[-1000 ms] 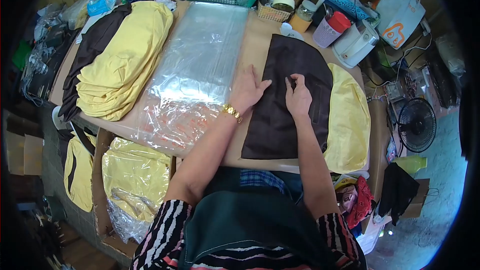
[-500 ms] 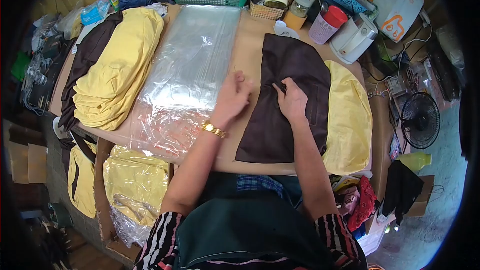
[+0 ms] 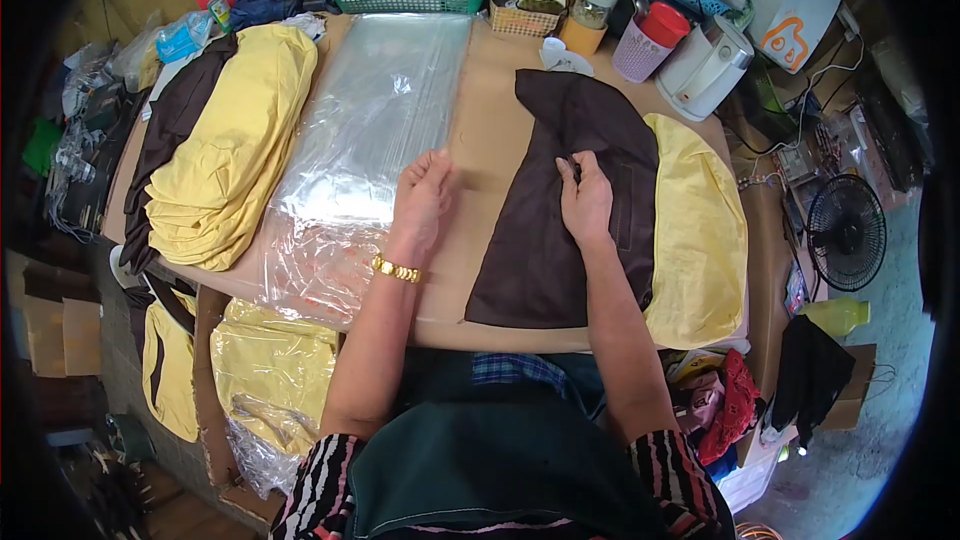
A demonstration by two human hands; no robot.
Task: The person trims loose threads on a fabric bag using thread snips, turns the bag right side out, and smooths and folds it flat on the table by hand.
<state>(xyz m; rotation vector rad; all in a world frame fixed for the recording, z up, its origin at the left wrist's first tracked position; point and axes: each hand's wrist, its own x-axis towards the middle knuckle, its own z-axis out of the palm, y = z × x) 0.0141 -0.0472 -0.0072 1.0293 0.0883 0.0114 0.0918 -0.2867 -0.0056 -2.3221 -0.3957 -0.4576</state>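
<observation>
Pinching in close over dark cloth: right hand on the brown, left hand off to the side!

And it's tight at the fingertips! The right hand [image 3: 588, 198] sits just right of the middle of the frame, thumb and fingers drawn narrow; a small dark bit shows between them, and whether that's a fold or a separate object, I cannot tell. The left hand [image 3: 422, 198], left of centre, has its fingers curled in against the thumb, above the edge of the clear plastic [image 3: 390, 100]; anything thin caught in there is too small to make out. A gold-coloured band [image 3: 397, 269] gleams on that wrist.

Directly under the right hand lies the dark brown cloth [image 3: 545, 260], right of centre, its upper left corner running to a point, a fold running down near the fingers. Hard against its right side, yellow cloth [image 3: 700, 250]!

Out wider on the tan table [image 3: 490, 120]: a yellow stack [image 3: 235, 150] at upper left, draped long beside darker cloth [image 3: 185, 110]. Top of the frame, a green basket [image 3: 415, 0]; upper right, a white kettle [image 3: 705, 70] beside a lilac cup [image 3: 640, 58]. Far right, a black fan [image 3: 846, 232]!
</observation>
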